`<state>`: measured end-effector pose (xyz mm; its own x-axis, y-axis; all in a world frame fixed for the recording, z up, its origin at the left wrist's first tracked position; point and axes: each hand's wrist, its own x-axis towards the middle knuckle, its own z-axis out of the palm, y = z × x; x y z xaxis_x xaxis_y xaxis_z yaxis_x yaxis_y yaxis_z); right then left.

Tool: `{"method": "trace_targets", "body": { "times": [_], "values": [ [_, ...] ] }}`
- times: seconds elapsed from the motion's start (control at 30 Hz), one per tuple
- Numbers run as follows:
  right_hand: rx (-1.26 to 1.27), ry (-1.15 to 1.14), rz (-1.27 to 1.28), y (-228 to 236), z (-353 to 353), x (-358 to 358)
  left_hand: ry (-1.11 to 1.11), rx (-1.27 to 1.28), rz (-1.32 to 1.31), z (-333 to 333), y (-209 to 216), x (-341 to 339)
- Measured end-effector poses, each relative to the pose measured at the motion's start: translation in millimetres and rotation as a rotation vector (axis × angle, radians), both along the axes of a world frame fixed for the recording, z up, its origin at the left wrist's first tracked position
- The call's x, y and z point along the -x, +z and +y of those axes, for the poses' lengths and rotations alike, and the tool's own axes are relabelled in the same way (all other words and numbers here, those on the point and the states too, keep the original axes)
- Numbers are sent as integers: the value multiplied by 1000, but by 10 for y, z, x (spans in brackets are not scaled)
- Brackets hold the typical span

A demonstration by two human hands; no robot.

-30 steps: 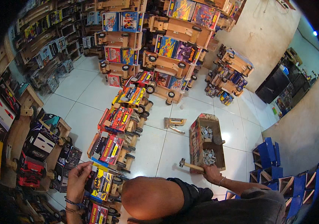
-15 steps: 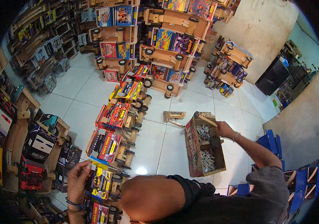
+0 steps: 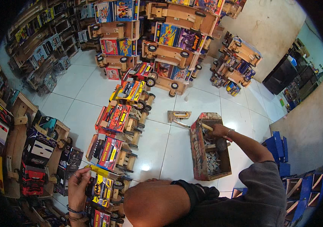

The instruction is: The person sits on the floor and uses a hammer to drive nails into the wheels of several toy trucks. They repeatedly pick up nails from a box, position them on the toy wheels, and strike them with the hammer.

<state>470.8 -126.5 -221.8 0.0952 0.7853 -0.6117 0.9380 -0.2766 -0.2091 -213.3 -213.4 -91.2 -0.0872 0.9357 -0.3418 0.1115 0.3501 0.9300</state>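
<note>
My left hand is closed, thumb and fingers pinched at the corner of a thin yellow panel on a yellow-and-black wooden toy truck. Whether a smaller piece is also between the fingertips, I cannot tell. My right hand grips the wooden handle of a mallet over an open box with worn printed sides. The mallet's dark round head shows just below the hand. Many small pale pieces lie in the box's two compartments; the right fingertips are partly hidden at its far one.
A row of wooden toy trucks runs away from me. Stacked trucks stand behind, more at the left. A flat hand tool lies beside the box on the white tiles. Blue wooden parts stand at the right.
My right hand has lowered and shifted left toward the box, with the mallet still in it. At the left hand, the truck's panel edge showed blue before and now shows yellow.
</note>
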Motion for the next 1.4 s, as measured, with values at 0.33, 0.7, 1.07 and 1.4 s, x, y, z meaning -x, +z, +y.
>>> {"method": "trace_targets", "body": {
  "times": [0.33,0.7,1.07,1.4],
  "values": [
    [337,-20,-83,-320,294,-169,-12,-41,8,-36,64,-31],
    [471,-86,-44,-102,331,-3,-57,-69,-11,-11,-19,44],
    [584,-249,71,-107,320,0,-40,-44,4,-5,-23,32],
    [383,47,-119,-252,301,-202,-37,-64,-9,-11,22,-1]
  ]
}}
